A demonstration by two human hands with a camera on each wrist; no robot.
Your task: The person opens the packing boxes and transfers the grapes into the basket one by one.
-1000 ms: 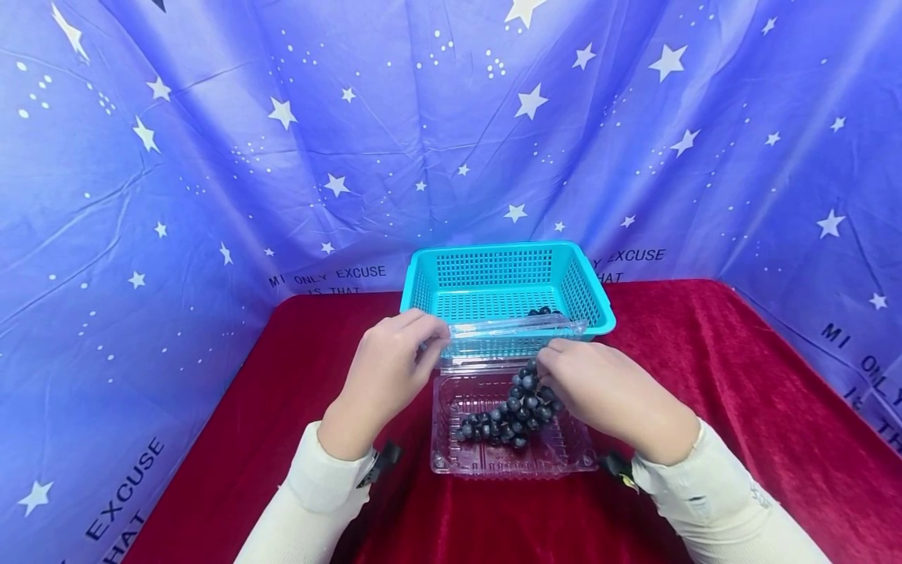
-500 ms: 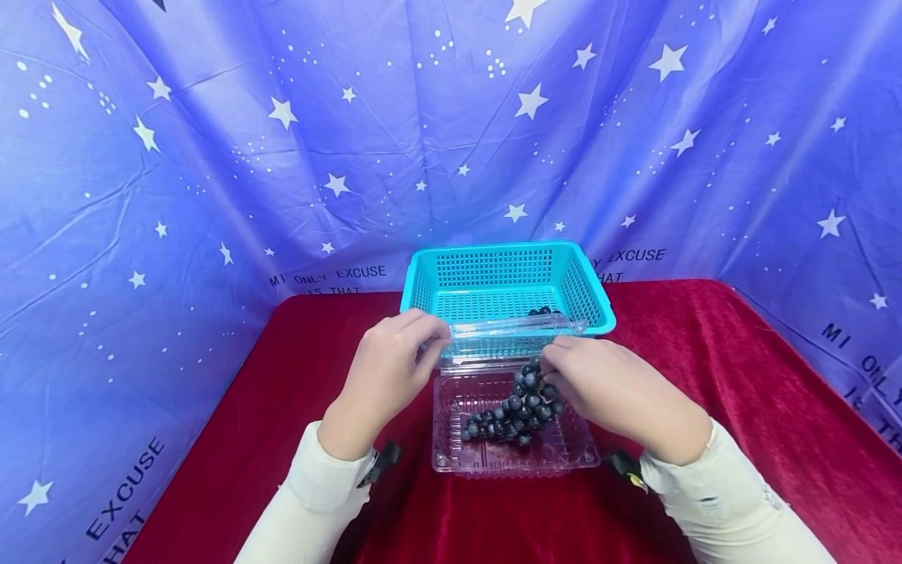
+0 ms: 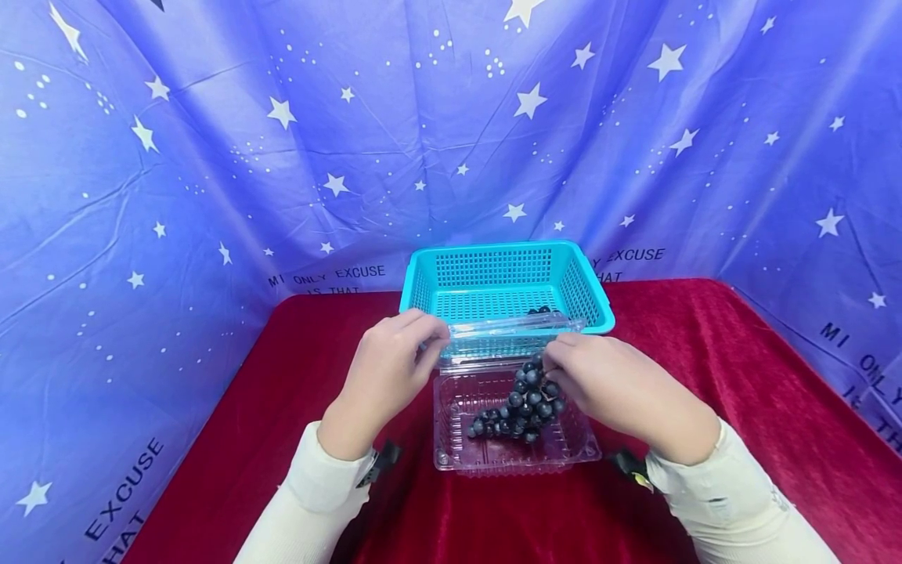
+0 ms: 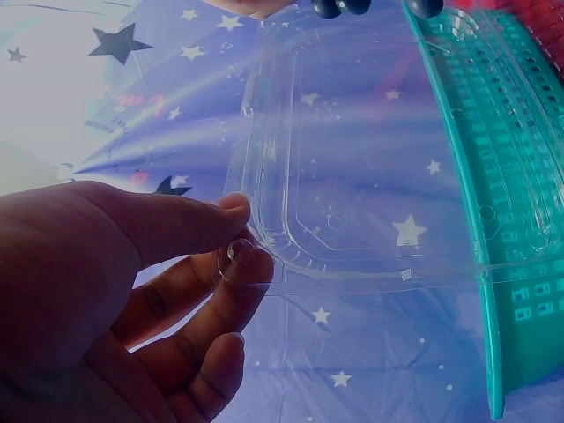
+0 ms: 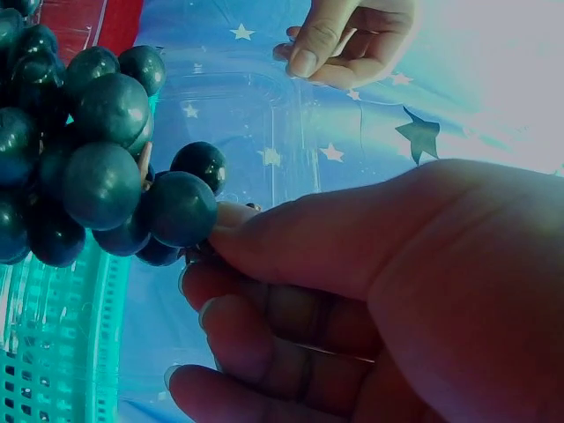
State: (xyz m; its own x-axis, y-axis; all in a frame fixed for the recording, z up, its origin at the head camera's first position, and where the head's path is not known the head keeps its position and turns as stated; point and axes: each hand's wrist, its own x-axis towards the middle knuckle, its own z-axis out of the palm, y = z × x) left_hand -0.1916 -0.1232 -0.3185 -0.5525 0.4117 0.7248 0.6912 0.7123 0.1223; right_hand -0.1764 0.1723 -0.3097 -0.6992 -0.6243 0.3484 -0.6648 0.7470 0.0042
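Observation:
My left hand (image 3: 391,368) pinches a corner of the raised lid (image 4: 352,203) of a clear plastic clamshell box between thumb and fingers. Dark grapes (image 3: 524,403) in a bunch hang at an angle over the box's base (image 3: 451,454), their lower end in or just above it. At the bunch's upper end my right hand (image 3: 620,384) pinches the stem, which its fingertips largely hide in the head view. In the right wrist view the grapes (image 5: 101,185) fill the left side, beside the thumb tip.
Behind the lid stands a turquoise plastic basket (image 3: 507,249) with a few dark grapes (image 3: 541,311) at its near right. A red velvet cloth (image 3: 705,352) covers the table. Blue star-print fabric (image 3: 423,117) hangs behind and at both sides.
My right hand has shifted slightly to the right and the bunch has moved right with it over the base. The left hand stays in place on the lid.

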